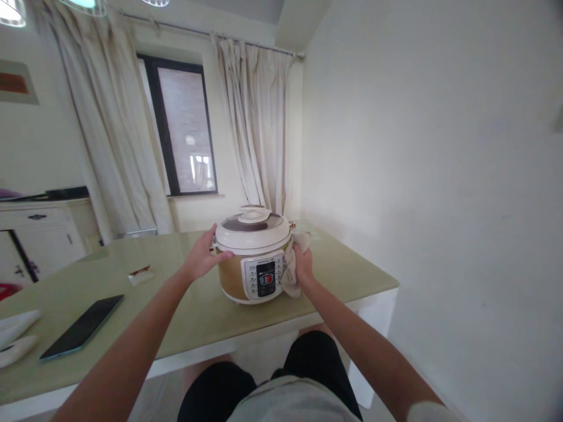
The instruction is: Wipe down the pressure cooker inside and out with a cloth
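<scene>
An electric pressure cooker (253,258) with a white lid, tan body and a front control panel stands on the pale green table (185,305). My left hand (203,257) rests flat against the cooker's left side, just under the lid's rim, fingers spread. On the cooker's right side, my right hand (302,264) is closed on a beige cloth (291,271) and presses it against the body; the cloth's upper end reaches the lid's rim.
A dark phone (83,333) lies on the table at the left. Beside it are white objects (15,337) at the left edge and a small item (141,274) further back. A white cabinet (39,234) stands at the left, a curtained window (185,129) behind, a wall at the right.
</scene>
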Demonstrator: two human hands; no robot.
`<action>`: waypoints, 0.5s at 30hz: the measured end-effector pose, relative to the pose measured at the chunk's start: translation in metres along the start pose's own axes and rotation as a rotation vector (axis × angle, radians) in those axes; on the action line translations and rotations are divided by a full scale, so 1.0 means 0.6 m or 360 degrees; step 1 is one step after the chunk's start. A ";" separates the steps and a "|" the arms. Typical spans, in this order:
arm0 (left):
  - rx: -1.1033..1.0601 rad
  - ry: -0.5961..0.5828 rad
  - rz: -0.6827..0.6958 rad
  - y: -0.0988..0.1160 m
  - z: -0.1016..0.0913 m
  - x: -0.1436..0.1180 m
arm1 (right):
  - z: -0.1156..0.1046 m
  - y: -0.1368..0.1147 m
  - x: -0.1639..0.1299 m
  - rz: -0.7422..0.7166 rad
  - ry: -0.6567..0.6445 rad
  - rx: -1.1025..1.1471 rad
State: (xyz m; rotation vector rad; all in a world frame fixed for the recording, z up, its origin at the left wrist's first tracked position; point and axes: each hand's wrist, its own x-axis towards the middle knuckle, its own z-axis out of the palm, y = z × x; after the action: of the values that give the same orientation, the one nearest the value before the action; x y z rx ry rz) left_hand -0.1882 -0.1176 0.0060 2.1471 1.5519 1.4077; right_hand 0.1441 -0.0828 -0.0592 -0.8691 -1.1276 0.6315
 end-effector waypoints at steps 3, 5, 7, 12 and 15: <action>0.0006 -0.0001 -0.0001 -0.001 0.000 0.000 | 0.022 -0.054 -0.011 -0.0249 0.0143 -0.0057; 0.0020 0.0010 0.0000 -0.001 0.000 0.000 | 0.024 -0.079 0.006 -0.0333 0.0071 -0.0091; 0.0033 0.0022 0.0005 -0.001 0.001 0.000 | 0.016 -0.091 0.047 -0.0333 0.0015 -0.0195; 0.0051 0.0036 0.0033 0.003 0.003 -0.004 | -0.011 -0.087 0.169 -0.0095 -0.0163 -0.0445; 0.0085 0.0042 0.0032 0.008 0.003 -0.006 | -0.011 -0.076 0.179 -0.0019 -0.0218 -0.0413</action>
State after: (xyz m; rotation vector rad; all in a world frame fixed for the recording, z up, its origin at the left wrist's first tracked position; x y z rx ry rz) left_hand -0.1837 -0.1220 0.0053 2.1888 1.5993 1.4225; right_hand 0.1852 -0.0229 0.0321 -1.0514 -1.3582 0.5482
